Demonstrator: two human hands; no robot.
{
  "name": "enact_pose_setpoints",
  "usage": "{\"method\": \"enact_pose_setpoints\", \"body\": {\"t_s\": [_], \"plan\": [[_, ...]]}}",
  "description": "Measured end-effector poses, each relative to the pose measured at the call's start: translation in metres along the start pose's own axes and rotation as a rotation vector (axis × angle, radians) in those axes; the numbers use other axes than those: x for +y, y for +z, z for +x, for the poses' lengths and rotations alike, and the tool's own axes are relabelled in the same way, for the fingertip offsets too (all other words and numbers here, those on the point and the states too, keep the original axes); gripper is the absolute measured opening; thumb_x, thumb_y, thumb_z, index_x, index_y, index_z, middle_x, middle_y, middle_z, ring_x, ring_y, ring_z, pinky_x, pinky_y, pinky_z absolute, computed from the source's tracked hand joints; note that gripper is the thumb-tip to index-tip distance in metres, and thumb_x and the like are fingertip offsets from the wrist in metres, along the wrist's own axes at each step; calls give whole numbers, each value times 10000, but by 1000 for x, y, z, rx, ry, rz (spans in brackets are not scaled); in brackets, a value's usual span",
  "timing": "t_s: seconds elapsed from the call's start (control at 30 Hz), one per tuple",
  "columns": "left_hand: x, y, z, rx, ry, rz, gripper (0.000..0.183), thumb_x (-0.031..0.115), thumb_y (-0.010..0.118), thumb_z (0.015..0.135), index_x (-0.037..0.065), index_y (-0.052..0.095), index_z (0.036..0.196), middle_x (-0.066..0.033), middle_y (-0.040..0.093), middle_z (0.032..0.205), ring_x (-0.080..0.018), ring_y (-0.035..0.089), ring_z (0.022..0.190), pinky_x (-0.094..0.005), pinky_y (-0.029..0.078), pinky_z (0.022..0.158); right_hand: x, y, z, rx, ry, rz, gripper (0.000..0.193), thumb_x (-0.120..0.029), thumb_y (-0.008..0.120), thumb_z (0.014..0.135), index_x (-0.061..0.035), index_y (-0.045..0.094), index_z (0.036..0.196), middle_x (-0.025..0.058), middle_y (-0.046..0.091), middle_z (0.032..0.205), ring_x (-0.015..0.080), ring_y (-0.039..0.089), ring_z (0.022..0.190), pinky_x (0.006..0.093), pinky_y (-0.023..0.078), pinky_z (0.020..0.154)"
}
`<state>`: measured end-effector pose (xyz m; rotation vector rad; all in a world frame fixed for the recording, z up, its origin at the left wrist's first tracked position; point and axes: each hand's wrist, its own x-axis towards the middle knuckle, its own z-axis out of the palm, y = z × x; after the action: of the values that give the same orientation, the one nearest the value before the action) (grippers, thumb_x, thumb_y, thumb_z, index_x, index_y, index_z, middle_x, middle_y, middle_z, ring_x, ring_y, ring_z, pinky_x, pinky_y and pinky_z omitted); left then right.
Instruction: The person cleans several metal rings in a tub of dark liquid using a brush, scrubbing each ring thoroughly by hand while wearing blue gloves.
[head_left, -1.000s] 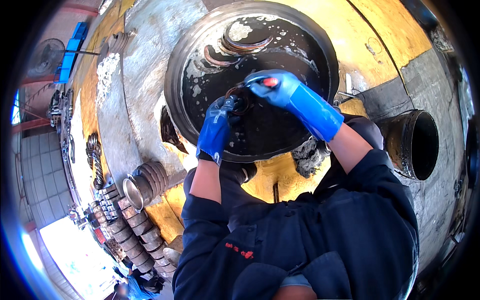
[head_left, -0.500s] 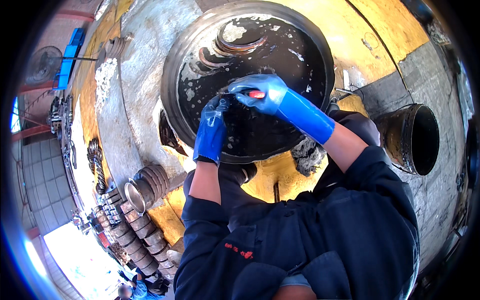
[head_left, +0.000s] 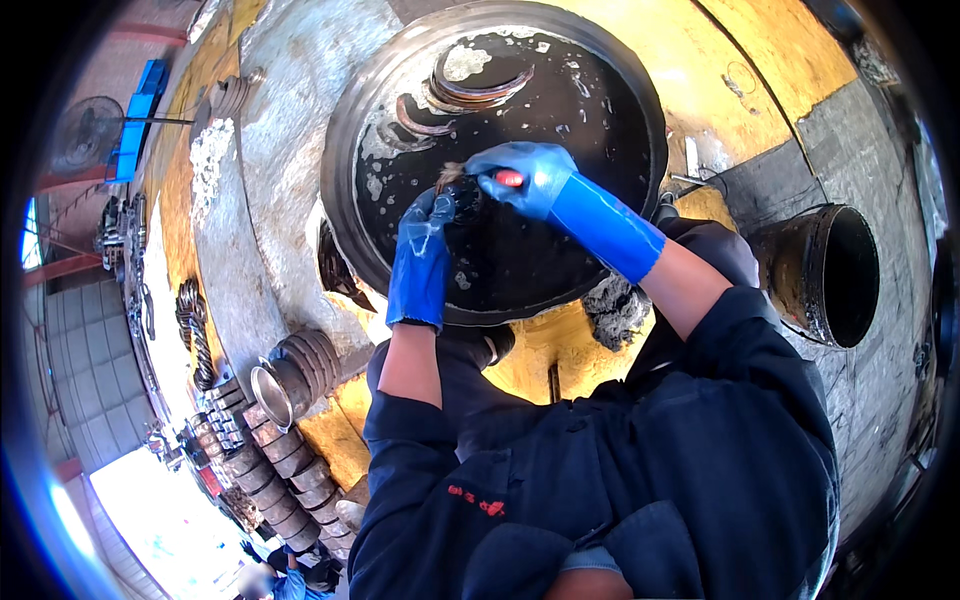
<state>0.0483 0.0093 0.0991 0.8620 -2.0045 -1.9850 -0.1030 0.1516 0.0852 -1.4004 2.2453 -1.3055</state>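
The left hand (head_left: 421, 262), in a blue rubber glove, is curled closed around a small dark round part (head_left: 464, 203), gripping it from below and to the left. Just right of it, the right hand (head_left: 522, 177), also gloved in blue, is closed around a brush with a red handle (head_left: 509, 180); the brush lies nearly level, its bristle end pointing left and touching the top of the part (the bristles are mostly hidden, so their shape is unclear). Both hands hover over the middle of a wide, round black basin (head_left: 345, 215) holding dark oily liquid, with curved metal rings (head_left: 470, 92) lying at its far side. The basin's rim leaves open room all around the hands. Left of the basin sit stacked metal cylinders (head_left: 290, 375); to the right, a dark open pipe (head_left: 795, 250).
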Motion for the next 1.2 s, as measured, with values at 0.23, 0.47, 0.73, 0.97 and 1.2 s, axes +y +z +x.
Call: {"method": "enact_pose_setpoints", "body": {"t_s": [0.23, 0.47, 0.73, 0.97, 1.2], "plan": [[5, 3, -2, 41, 103, 96, 365, 254, 602, 1000, -14, 631, 1246, -73, 706, 1108, -143, 651, 1010, -280, 509, 901, -4, -4, -3, 11, 537, 324, 197, -319, 656, 889, -177, 734, 1000, 79, 733, 879, 245, 704, 796, 355, 558, 752], [7, 11, -4, 131, 133, -11, 371, 263, 600, 1002, -12, 623, 1251, -82, 705, 1116, -149, 656, 1017, -286, 517, 898, 24, 4, -3, -142, 809, 451, 359, -389, 677, 840, -65, 726, 985, 116, 727, 831, 210, 697, 766, 352, 548, 745], [6, 1, -3, 124, -40, -95, 357, 265, 595, 1006, -6, 625, 1236, -93, 702, 1130, -158, 660, 1033, -295, 518, 904, 10, -5, -10, 87, 335, 386, 238, -291, 673, 892, -147, 724, 1075, 95, 736, 952, 296, 705, 899, 382, 569, 807], [-2, 3, 1, 59, 95, 92, 349, 251, 602, 999, -13, 641, 1225, -80, 705, 1092, -147, 648, 993, -285, 503, 891, 1, -2, -4, 144, -49, 145, 229, -289, 663, 882, -217, 707, 1095, 67, 722, 1026, 317, 681, 963, 407, 555, 849], [21, 10, -13, 129, 25, 106, 319, 230, 594, 1001, -17, 658, 1193, -73, 706, 1060, -138, 643, 953, -285, 494, 874, 2, -13, -10, -71, 235, 35, 175, -284, 647, 898, -204, 711, 1040, 70, 724, 966, 310, 686, 916, 403, 563, 805]]}}
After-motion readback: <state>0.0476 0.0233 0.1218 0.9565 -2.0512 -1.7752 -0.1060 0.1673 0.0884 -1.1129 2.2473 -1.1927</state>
